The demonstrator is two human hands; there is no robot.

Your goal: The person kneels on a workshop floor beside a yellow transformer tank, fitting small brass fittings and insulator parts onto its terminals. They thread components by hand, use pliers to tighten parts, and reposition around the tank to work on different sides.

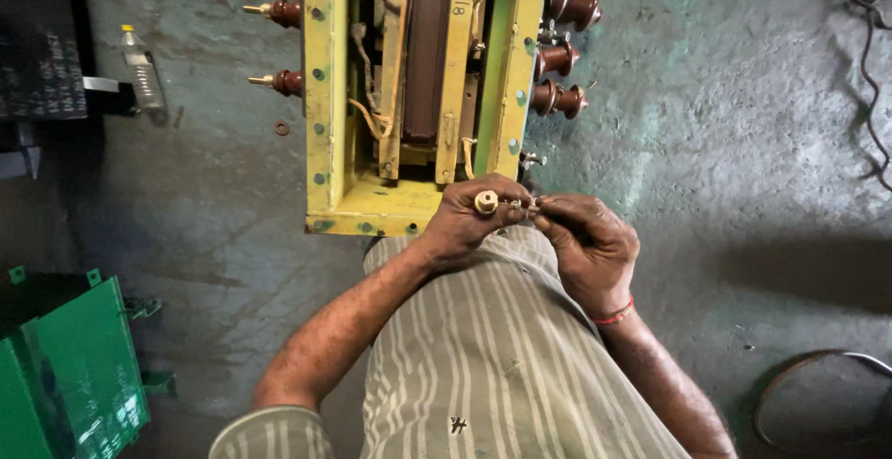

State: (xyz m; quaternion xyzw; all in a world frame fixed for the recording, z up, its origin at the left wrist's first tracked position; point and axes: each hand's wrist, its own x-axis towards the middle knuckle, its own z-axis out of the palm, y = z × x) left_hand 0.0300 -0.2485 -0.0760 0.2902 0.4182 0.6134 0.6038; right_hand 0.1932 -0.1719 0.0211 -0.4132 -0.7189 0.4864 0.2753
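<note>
A striped shirt [502, 357] fills the foreground; above it the left hand [465, 222] pinches a small brass stud [487, 202] while right fingers [550, 206] pinch its threaded tip, just before a yellow frame [372, 203]; it looks light, rigid, best gripped by the head.

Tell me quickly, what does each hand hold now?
Left hand: closed on a brass threaded stud.
Right hand: fingertips pinch the stud's other end; the small part there cannot be told.
</note>
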